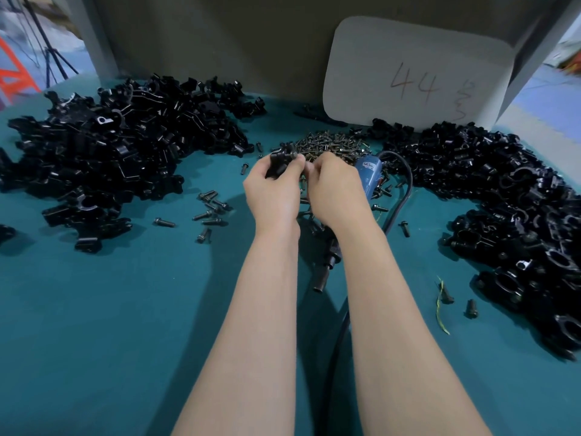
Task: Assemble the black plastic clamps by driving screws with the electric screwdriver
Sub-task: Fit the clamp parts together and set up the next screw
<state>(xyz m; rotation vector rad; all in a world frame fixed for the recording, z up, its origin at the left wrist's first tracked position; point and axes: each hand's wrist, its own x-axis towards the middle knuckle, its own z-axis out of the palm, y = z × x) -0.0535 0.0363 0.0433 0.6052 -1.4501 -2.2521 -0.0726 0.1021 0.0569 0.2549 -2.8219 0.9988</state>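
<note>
My left hand (272, 190) grips a black plastic clamp (280, 160) above the middle of the green table. My right hand (334, 188) is right beside it, its fingertips pinched at a screw (295, 155) on the clamp's top edge. The blue electric screwdriver (369, 174) lies on the table under and behind my right hand, its black tip (323, 273) pointing toward me between my forearms. A heap of loose screws (330, 144) sits just beyond my hands.
A big pile of black clamp parts (110, 152) covers the left of the table (94, 325), another pile (503, 209) fills the right. Scattered screws (209, 209) lie left of my hands. The screwdriver's cable (404, 190) loops right. A white board marked 44 (415, 70) leans at the back.
</note>
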